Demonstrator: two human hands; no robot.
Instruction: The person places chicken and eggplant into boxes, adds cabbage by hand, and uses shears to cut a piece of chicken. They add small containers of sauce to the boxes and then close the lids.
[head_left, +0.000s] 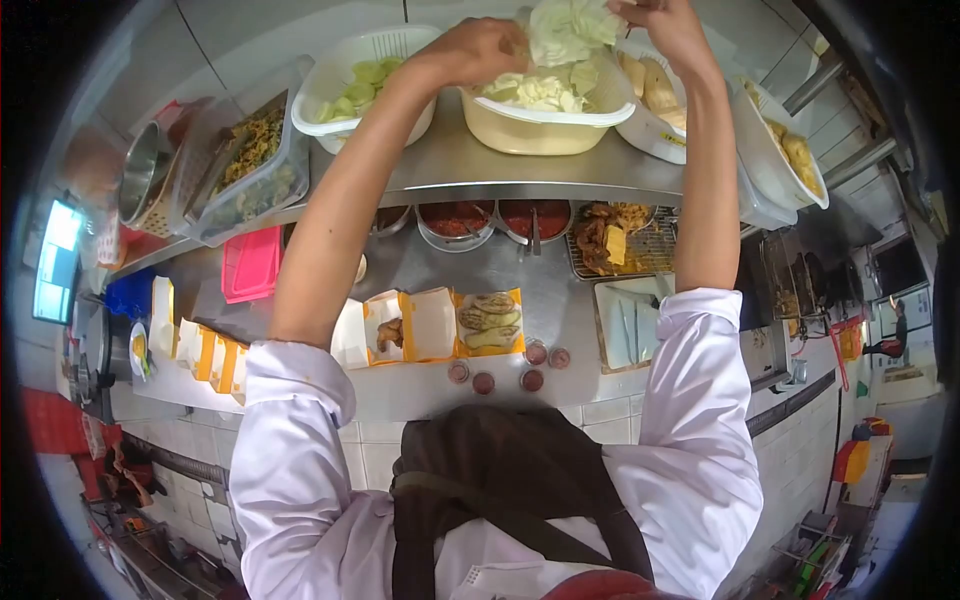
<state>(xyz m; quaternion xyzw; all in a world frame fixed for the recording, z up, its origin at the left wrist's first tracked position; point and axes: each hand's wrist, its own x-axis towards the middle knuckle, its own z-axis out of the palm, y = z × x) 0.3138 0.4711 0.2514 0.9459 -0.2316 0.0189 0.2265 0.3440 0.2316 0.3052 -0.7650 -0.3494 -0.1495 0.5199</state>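
Note:
Above a cream basin [500,135] on the raised shelf, a clump of pale green cabbage leaves [570,32] hangs between my hands. My right hand [665,28] pinches its upper right edge. At the left edge of the clump, my left hand [483,50] has its fingers curled against the leaves; its fingertips are partly hidden. Shredded cabbage [540,93] fills the basin below. To the left stands a white basket [325,128] with green slices [360,90], which look like cucumber. On the right is a white tub [640,135] of long pale pieces.
On the lower counter are open food boxes [430,320], small cups of red sauce [483,382], sauce pots [455,222], a rack of fried food [605,240] and a cutting board with a knife [628,325]. The shelf edge [500,190] juts above them.

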